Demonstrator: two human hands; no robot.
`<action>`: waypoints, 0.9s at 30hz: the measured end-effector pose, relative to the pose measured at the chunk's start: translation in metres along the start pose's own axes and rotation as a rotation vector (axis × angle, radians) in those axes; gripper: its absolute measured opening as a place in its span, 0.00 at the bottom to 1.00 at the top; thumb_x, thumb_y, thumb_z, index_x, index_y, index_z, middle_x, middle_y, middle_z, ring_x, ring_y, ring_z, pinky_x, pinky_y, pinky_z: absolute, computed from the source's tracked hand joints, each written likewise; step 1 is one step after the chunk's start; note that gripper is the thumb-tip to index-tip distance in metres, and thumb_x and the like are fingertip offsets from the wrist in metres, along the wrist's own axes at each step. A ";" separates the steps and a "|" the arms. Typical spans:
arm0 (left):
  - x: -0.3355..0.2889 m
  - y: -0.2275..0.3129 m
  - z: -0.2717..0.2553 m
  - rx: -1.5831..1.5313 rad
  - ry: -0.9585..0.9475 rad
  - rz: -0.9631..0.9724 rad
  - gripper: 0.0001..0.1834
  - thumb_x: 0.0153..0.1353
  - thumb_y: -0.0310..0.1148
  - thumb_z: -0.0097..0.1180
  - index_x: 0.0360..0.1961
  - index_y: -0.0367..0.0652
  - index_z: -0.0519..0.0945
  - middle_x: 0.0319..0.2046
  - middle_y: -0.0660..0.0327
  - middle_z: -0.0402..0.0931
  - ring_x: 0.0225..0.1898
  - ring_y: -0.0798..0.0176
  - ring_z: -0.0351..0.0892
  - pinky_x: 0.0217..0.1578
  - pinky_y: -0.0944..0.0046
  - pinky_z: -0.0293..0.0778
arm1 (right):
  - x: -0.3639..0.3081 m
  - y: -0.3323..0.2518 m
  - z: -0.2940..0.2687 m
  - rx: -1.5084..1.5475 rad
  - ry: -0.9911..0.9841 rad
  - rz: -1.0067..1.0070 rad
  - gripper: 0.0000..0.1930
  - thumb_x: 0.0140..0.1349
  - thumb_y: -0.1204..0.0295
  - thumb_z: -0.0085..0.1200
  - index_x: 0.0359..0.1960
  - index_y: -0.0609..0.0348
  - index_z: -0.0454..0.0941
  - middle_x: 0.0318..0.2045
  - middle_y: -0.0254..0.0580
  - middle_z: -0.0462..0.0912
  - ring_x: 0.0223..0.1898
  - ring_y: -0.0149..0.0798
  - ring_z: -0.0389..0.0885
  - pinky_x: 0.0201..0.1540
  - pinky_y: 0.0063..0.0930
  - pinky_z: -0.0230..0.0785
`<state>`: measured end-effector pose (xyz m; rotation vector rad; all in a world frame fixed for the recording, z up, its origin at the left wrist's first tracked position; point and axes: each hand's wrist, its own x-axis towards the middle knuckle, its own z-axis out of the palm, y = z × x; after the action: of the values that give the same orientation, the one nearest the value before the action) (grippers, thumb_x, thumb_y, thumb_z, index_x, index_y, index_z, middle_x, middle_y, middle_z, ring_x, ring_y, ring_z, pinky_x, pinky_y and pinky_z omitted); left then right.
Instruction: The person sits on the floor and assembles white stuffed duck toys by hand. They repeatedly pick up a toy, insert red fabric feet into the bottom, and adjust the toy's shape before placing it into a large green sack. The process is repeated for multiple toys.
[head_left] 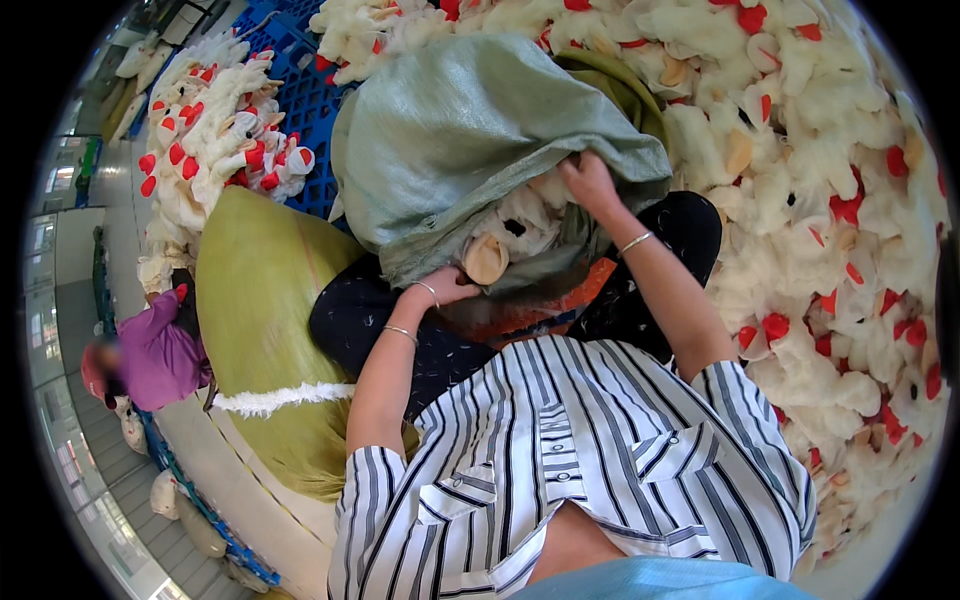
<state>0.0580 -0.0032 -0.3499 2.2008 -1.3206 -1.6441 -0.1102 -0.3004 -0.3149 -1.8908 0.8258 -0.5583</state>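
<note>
A large grey-green woven sack [455, 130] lies tilted across my lap, its mouth turned toward me. White plush toy skins [535, 210] with a black patch and a round tan piece [486, 260] show inside the mouth. My left hand [448, 286] is closed on the lower left rim, next to the tan piece. On the upper right, my right hand [590, 184] grips the sack's rim, its fingertips partly hidden by the fabric. How full the sack is cannot be seen.
White plush skins with red parts [800, 200] are heaped along my right and far side. A tied olive sack [265, 310] stands against my left leg. Behind it are a blue plastic pallet [300, 90] and another plush pile [215, 130]. A person in purple [165, 350] is at far left.
</note>
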 end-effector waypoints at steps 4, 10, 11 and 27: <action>0.006 -0.065 -0.064 -0.108 0.427 -0.014 0.24 0.58 0.46 0.57 0.44 0.33 0.80 0.42 0.46 0.81 0.44 0.49 0.79 0.49 0.55 0.71 | 0.066 -0.054 -0.029 -0.295 0.050 -0.521 0.21 0.62 0.58 0.55 0.50 0.61 0.76 0.47 0.53 0.79 0.51 0.54 0.76 0.56 0.39 0.66; -0.035 -0.008 -0.179 0.073 1.187 0.229 0.23 0.62 0.41 0.56 0.54 0.38 0.76 0.55 0.50 0.75 0.58 0.48 0.72 0.59 0.56 0.66 | 0.139 -0.106 -0.051 -0.443 -0.228 -0.563 0.21 0.62 0.56 0.56 0.54 0.52 0.77 0.53 0.44 0.78 0.54 0.47 0.75 0.58 0.38 0.66; -0.033 -0.011 -0.198 0.197 1.234 0.240 0.23 0.62 0.41 0.56 0.55 0.39 0.76 0.55 0.51 0.75 0.58 0.49 0.72 0.59 0.56 0.65 | 0.150 -0.114 -0.048 -0.438 -0.277 -0.538 0.22 0.62 0.55 0.57 0.54 0.51 0.77 0.54 0.44 0.78 0.55 0.47 0.75 0.58 0.38 0.66; 0.107 -0.102 -0.385 -0.532 0.661 -0.345 0.45 0.57 0.67 0.48 0.61 0.37 0.72 0.60 0.43 0.71 0.60 0.47 0.70 0.63 0.59 0.62 | 0.358 0.048 0.032 -0.048 -0.650 -0.120 0.32 0.62 0.49 0.52 0.59 0.63 0.70 0.60 0.53 0.73 0.61 0.50 0.69 0.66 0.36 0.57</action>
<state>0.4364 -0.1652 -0.3232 2.3620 -0.3083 -1.0001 0.1354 -0.5634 -0.3614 -1.9987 0.3015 0.0256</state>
